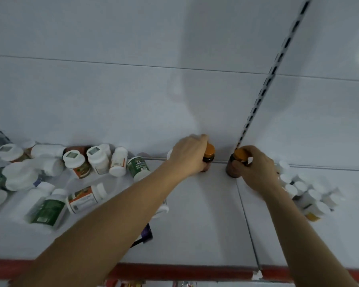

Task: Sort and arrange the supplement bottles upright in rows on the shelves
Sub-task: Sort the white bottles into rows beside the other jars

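Centre frame: the left hand (190, 155) grips one orange-capped amber bottle (209, 155), the right hand (255, 168) clasps its twin bottle (239, 158); the labels on the scattered bottles (50, 210) at left are unreadable.

A brown orange-capped glass bottle (209, 155) stood upright far back on the white shelf (205, 214), its twin bottle (239, 155) near its right. White-capped plastic bottles (77, 162) sat jumbled leftward.
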The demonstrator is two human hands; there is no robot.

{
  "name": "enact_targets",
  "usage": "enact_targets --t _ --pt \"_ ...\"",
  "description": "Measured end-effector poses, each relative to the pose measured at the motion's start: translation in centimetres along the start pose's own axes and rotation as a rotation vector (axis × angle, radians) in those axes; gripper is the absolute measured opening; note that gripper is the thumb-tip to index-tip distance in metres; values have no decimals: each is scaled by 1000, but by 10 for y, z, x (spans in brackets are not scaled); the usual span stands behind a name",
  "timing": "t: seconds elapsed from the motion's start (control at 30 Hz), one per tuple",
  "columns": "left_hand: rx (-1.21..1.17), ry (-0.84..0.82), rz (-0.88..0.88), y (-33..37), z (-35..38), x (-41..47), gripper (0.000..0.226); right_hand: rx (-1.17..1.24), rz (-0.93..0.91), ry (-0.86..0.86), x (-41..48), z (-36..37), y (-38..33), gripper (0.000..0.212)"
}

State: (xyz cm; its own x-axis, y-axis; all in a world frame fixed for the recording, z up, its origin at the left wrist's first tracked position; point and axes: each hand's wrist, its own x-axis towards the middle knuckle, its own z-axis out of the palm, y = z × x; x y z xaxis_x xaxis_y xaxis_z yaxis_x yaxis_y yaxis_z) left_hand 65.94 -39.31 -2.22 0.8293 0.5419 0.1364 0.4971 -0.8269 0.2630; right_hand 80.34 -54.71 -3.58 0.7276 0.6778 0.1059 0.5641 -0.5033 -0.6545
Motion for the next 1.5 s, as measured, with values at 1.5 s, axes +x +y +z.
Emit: enact_targets --t 1.5 --pt "-447 109 -308 -119 -72 -202 50 148 -714 -398 -11 97 -107 57"
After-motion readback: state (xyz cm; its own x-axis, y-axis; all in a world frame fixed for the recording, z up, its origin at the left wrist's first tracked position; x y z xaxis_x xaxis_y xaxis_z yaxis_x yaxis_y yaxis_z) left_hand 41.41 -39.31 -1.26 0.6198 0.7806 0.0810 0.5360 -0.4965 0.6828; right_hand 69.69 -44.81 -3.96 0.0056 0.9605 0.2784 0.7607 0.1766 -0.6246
